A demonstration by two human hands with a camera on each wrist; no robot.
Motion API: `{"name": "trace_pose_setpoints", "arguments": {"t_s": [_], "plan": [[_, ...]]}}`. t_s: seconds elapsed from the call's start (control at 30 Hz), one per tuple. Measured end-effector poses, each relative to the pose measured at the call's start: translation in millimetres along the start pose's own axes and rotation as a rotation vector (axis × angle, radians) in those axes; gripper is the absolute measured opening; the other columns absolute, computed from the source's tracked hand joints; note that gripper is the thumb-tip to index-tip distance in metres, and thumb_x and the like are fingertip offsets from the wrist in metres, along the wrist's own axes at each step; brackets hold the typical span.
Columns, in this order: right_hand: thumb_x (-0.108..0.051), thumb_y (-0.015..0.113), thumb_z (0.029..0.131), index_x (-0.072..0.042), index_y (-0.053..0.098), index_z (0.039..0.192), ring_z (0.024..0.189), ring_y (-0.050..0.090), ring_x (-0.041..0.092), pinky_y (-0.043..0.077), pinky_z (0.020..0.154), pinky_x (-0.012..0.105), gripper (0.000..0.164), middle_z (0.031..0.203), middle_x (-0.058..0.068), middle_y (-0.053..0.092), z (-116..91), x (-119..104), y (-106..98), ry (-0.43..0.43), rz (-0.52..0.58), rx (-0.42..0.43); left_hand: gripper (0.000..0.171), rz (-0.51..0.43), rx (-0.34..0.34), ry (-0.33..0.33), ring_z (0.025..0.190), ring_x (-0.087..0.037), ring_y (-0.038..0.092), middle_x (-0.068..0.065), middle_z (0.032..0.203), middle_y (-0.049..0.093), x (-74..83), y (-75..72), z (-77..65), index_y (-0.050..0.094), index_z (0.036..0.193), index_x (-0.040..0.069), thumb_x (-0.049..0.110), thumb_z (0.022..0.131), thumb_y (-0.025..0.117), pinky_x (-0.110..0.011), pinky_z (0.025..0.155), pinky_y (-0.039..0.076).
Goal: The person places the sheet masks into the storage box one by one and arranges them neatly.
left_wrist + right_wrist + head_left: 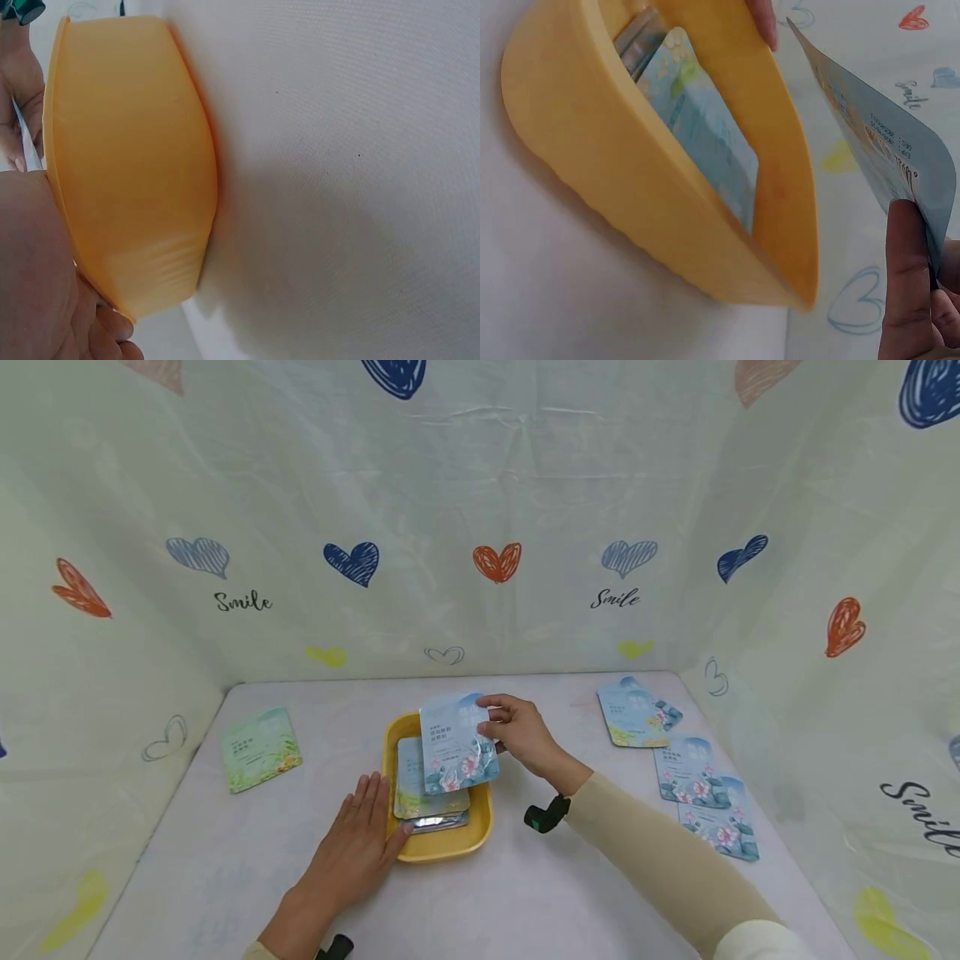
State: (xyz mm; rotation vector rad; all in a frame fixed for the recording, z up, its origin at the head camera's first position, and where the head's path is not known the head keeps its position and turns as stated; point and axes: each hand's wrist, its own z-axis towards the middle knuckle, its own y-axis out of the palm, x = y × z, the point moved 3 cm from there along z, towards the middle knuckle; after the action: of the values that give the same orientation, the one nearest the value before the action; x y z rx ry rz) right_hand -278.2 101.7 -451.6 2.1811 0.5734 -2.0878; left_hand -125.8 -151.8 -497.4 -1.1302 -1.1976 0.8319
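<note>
My right hand (525, 735) pinches a blue sheet mask packet (453, 747) with pink flowers by its right edge, over a yellow plastic basket (483, 835). From the right wrist view, the held packet (900, 142) shows its printed back, above the basket rim. Inside the basket lie a blue-green packet (412, 785) and a silvery packet (438, 822) under it. My left hand (356, 839) rests along the basket's left side with straight fingers, the thumb at the near-left rim. In the left wrist view it lies against the basket wall (135, 165).
A green packet (262, 752) lies alone on the left of the white table (570, 893). At the right, several packets overlap, among them a blue-yellow one (630, 714) and flowered ones (690, 768). A heart-printed curtain (420, 485) encloses the back and sides.
</note>
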Motion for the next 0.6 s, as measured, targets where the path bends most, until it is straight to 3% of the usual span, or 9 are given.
{"name": "trace_pose_setpoints", "arguments": {"t_s": [0.27, 0.43, 0.6], "plan": [[-0.001, 0.07, 0.099, -0.006, 0.066, 0.136, 0.079, 0.066, 0.016, 0.062, 0.065, 0.028, 0.038, 0.106, 0.014, 0.071, 4.2, 7.8, 31.9, 0.014, -0.001, 0.011, 0.088, 0.013, 0.006, -0.001, 0.161, -0.045, 0.017, -0.028, 0.171, 0.024, 0.2, 1.2, 1.5, 0.02, 0.164, -0.009, 0.048, 0.108, 0.056, -0.062, 0.128, 0.023], [-0.002, 0.072, 0.098, -0.008, 0.068, 0.134, 0.083, 0.065, 0.016, 0.063, 0.072, 0.03, 0.037, 0.114, 0.013, 0.073, 5.9, 12.2, 46.2, 0.037, -0.059, 0.027, 0.088, 0.016, 0.002, -0.001, 0.161, -0.044, 0.017, -0.029, 0.171, 0.024, 0.7, 0.9, 2.4, 0.019, 0.164, -0.009, 0.049, 0.108, 0.055, -0.063, 0.128, 0.024], [-0.004, 0.072, 0.098, -0.009, 0.068, 0.133, 0.084, 0.063, 0.018, 0.06, 0.07, 0.03, 0.035, 0.114, 0.012, 0.072, 4.9, 14.5, 58.8, 0.033, -0.121, 0.006, 0.088, 0.008, -0.006, -0.003, 0.161, -0.046, 0.017, -0.03, 0.171, 0.023, 0.5, 0.6, 2.5, 0.018, 0.164, -0.009, 0.048, 0.108, 0.055, -0.064, 0.127, 0.024]]}}
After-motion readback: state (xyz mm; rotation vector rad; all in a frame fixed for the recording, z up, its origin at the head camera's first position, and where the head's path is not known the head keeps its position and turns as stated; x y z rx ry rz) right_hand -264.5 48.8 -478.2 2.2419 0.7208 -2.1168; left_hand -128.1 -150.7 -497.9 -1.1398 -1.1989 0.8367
